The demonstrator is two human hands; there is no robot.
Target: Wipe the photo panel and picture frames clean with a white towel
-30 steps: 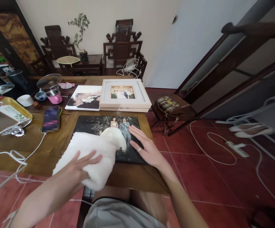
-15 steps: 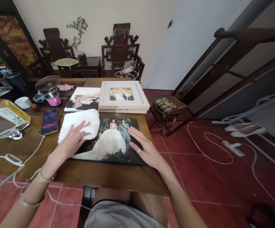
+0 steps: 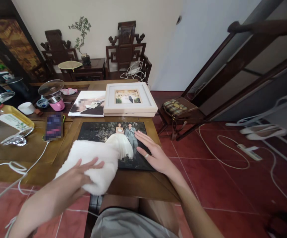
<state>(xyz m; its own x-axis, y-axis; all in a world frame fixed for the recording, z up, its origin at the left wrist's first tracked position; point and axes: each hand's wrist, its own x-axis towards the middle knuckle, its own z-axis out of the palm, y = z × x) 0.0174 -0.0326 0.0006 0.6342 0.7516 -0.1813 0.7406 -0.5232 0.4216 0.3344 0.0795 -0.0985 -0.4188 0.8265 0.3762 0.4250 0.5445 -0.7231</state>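
A white fluffy towel [image 3: 96, 150] covers the lower left of a dark wedding photo panel [image 3: 98, 129], which lies flat on the wooden table. Pressed on the towel is my left hand [image 3: 83, 173], its fingers gathering a fold; part of the towel hangs over the table's near edge. My right hand [image 3: 155, 153], wearing a ring, rests with fingers stretched out on the panel's right side. The panel shows a couple, the bride in a long white gown. The towel hides its lower left corner.
Behind the panel are a pale framed photo [image 3: 130, 99] and a white-edged print [image 3: 87, 104]. To the left lie a phone [image 3: 54, 127] with a white cable, a silver hair claw [image 3: 19, 138], an oil bottle [image 3: 11, 115] and a pink cup [image 3: 57, 104]. A plaid bag [image 3: 175, 107] sits at right.
My left hand has drawn the towel toward me, from the panel's upper left to its lower left and over the table edge. My right hand has stayed on the panel.
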